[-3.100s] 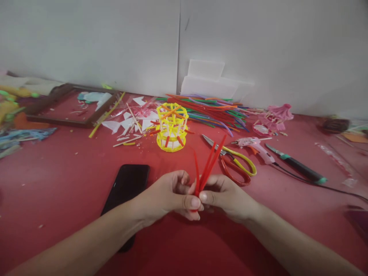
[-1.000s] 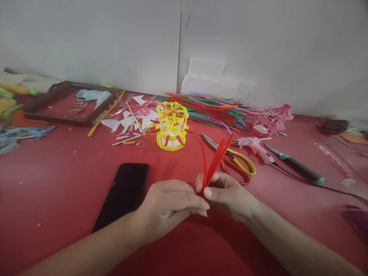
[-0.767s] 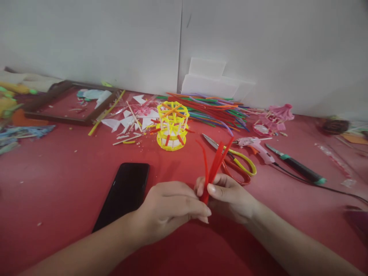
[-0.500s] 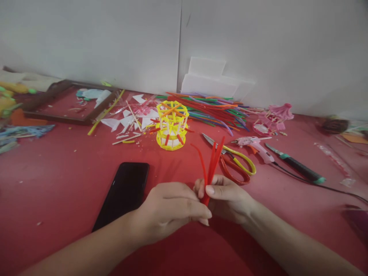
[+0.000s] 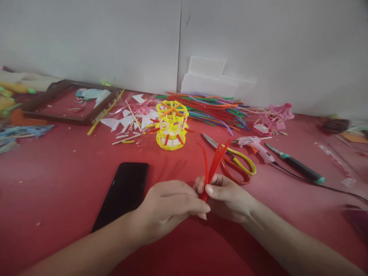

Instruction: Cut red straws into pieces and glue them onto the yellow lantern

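Observation:
A bundle of red pipe cleaners (image 5: 213, 163) stands up from between my two hands, fanning out at the top. My right hand (image 5: 227, 197) is closed round its lower end, thumb across the front. My left hand (image 5: 169, 209) is closed too, its fingertips pinching the bottom of the same bundle from the left. Both hands hover just above the red table (image 5: 57, 184). A black phone (image 5: 123, 193) lies flat left of my left hand.
Behind the hands stand a yellow stick-and-pipe-cleaner cage (image 5: 171, 125), red and yellow scissors (image 5: 235, 163), a pink glue gun (image 5: 255, 147) and a green-banded tool (image 5: 297, 167). A heap of coloured pipe cleaners (image 5: 212, 107), white scraps (image 5: 126, 122) and a wooden frame (image 5: 66, 101) lie near the wall.
My left hand has turned palm down and now covers the bundle's base. The red pipe cleaners have shifted slightly right and swayed; both hands keep hold.

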`<state>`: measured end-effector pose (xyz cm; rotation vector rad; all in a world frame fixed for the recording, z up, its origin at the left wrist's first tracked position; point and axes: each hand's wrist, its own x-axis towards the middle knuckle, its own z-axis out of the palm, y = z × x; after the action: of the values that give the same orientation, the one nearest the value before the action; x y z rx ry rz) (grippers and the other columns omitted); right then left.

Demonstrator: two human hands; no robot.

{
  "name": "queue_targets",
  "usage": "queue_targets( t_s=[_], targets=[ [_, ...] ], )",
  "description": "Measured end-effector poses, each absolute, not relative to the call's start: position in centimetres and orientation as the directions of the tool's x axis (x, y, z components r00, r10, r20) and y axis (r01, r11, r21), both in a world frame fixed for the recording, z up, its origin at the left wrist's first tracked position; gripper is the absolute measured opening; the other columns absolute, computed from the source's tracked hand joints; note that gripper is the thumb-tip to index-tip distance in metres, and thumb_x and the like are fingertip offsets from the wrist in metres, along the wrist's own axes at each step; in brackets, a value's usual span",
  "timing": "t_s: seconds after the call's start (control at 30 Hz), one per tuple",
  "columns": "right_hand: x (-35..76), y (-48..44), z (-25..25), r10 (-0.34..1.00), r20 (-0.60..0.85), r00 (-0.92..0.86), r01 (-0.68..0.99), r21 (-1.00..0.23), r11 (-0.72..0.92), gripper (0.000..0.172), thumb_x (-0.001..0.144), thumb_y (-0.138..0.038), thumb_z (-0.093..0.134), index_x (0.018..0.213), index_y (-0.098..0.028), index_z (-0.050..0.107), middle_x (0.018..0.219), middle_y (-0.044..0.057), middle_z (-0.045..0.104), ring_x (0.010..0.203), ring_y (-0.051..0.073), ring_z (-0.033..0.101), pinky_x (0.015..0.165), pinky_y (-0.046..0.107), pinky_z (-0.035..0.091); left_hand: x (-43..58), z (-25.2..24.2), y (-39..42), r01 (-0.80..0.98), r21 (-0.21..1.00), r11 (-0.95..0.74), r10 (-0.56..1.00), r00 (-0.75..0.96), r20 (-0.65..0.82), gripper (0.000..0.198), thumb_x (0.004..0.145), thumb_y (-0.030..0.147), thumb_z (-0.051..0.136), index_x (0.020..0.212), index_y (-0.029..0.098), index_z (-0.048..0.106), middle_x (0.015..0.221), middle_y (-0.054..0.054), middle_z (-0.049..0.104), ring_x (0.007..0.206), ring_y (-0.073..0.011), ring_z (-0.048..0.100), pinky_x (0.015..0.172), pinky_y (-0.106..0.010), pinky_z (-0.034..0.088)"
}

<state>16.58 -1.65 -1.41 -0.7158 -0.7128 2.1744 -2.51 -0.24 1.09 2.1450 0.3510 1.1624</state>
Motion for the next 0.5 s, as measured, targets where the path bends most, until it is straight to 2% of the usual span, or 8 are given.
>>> queue_targets(
  t_s=[0.17, 0.27, 0.5],
  targets=[
    [16.77, -1.70, -1.07, 0.794, -0.235, -0.561, -0.437, -0.731, -0.525, 0.032, 0.069, -0.046, 0.084, 0.084, -0.019, 0.077, 0.065, -0.001, 0.068, 0.060, 0.010, 0.061, 0.064, 0.024, 0.049, -2.64, 1.53, -0.12, -0.063, 0.680, -0.731, 0.534, 0.567, 0.627, 0.018, 0.092, 0.009, 0.057, 0.099, 0.017, 0.072, 0.074, -0.005, 0.077, 0.070, -0.0133, 0.072, 0.076, -0.024, 0.061],
    [16.84, -1.68, -0.78, 0.818, -0.216, -0.533, -0.423, -0.770, -0.478, 0.028, 0.067, -0.039, 0.087, 0.085, -0.020, 0.077, 0.071, -0.001, 0.071, 0.061, 0.009, 0.062, 0.063, 0.023, 0.049, -2.67, 1.53, -0.06, -0.070, 0.675, -0.734, 0.530, 0.562, 0.635, 0.016, 0.091, 0.008, 0.059, 0.094, 0.016, 0.073, 0.073, -0.005, 0.076, 0.069, -0.0134, 0.072, 0.075, -0.022, 0.061],
    [16.29, -1.85, -0.51, 0.881, -0.190, -0.433, -0.418, -0.824, -0.383, 0.021, 0.071, -0.035, 0.085, 0.078, -0.018, 0.075, 0.066, -0.001, 0.066, 0.059, 0.009, 0.056, 0.058, 0.023, 0.046, -2.46, 1.17, -0.01, -0.050, 0.664, -0.746, 0.537, 0.545, 0.644, 0.015, 0.093, 0.013, 0.057, 0.095, 0.016, 0.071, 0.072, -0.005, 0.077, 0.068, -0.0131, 0.072, 0.069, -0.020, 0.059]
  ],
)
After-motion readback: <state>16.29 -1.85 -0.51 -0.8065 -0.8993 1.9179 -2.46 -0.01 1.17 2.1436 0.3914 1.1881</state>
